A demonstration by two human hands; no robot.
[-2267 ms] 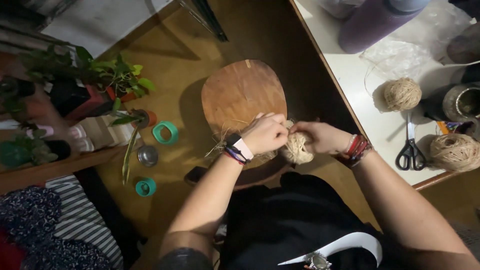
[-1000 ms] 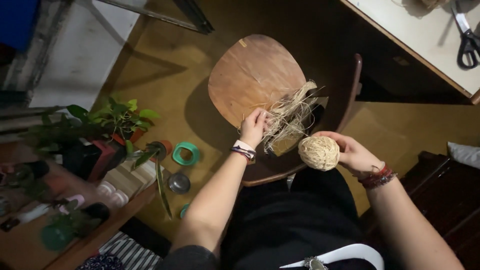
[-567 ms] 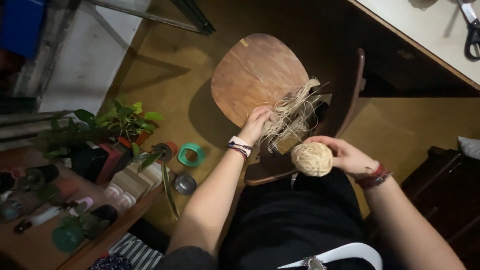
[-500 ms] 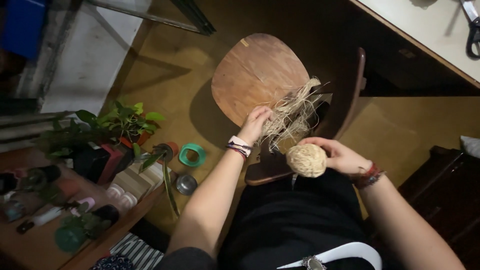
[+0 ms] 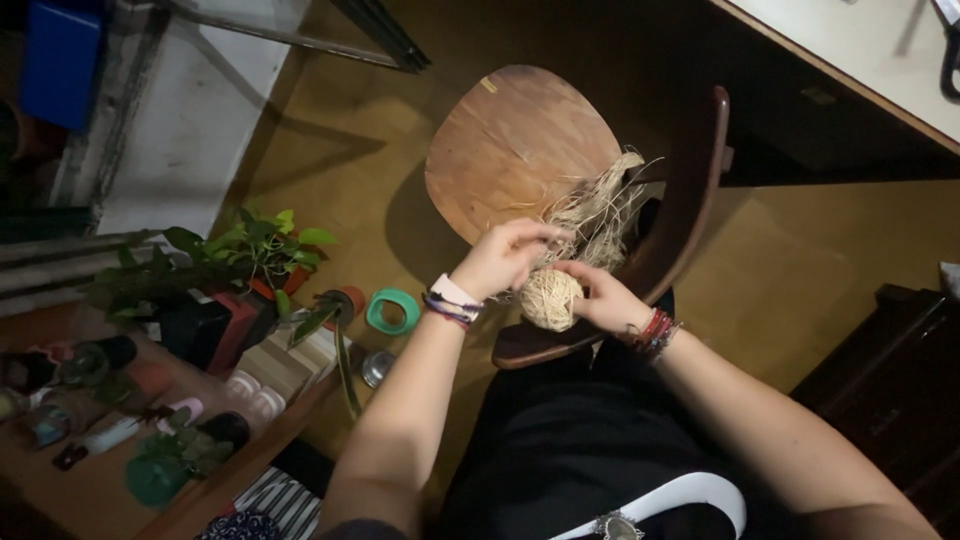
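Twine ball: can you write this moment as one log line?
left hand: pinching loose fibres | right hand: holding twine ball | chair seat: under the fibres

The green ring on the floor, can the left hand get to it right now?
Probably yes. The green ring lies in the open beside the left hand, nothing between them, though that hand is busy on the loose fibre bundle.

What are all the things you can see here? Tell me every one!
Twine ball: one, tan, between both hands.
Loose fibre bundle: one, pale straw, on the chair's edge.
Wooden chair: one, brown, under the hands.
Tape ring: one, green, on the floor.
Potted plants: several, green, on the low shelf at left.
Table: one, white, top right.
Left hand: pinching the fibres above the ball.
Right hand: cupping the ball.
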